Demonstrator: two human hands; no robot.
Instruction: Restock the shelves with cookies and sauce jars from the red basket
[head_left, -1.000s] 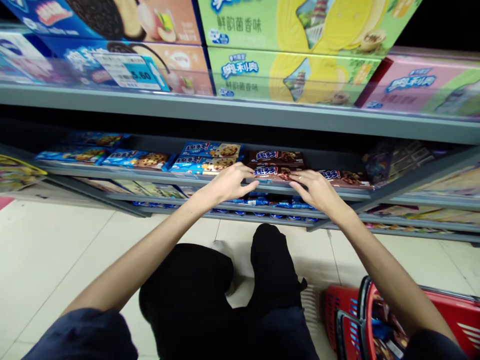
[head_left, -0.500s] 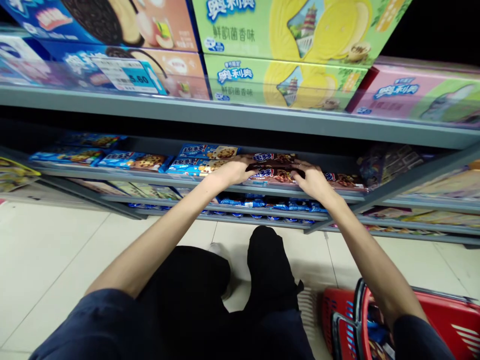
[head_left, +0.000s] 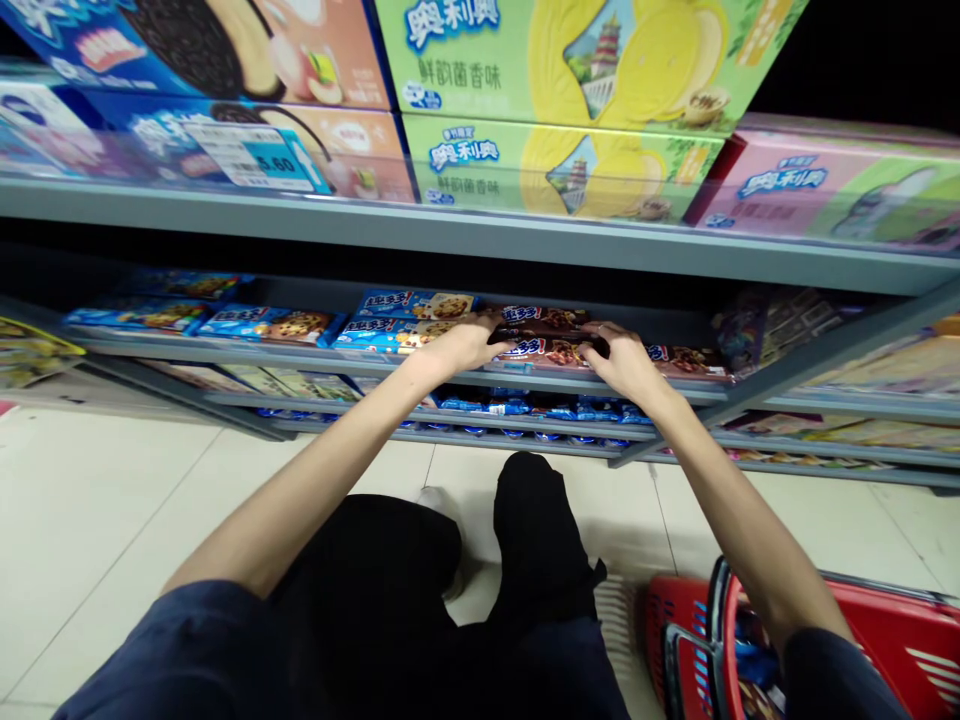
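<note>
A brown cookie pack (head_left: 544, 349) lies at the front of a low grey shelf (head_left: 300, 357), with another brown pack (head_left: 551, 318) behind it. My left hand (head_left: 463, 345) grips the front pack's left end, fingers curled over its top. At the pack's right end my right hand (head_left: 624, 359) is wrapped round it the same way. Blue cookie packs (head_left: 409, 318) lie just left of my left hand, and one more brown pack (head_left: 690, 360) sits right of my right hand.
Large cookie boxes (head_left: 555, 100) fill the shelf above, behind a price tag (head_left: 259, 158). Lower shelves hold more small packs (head_left: 525, 408). A red shopping basket (head_left: 810, 640) with goods stands on the tiled floor at my right. My knees are below, in dark trousers.
Both hands went from resting open at the shelf edge to reaching further in and closing on the ends of the front brown pack. Since half a second ago they have hardly moved.
</note>
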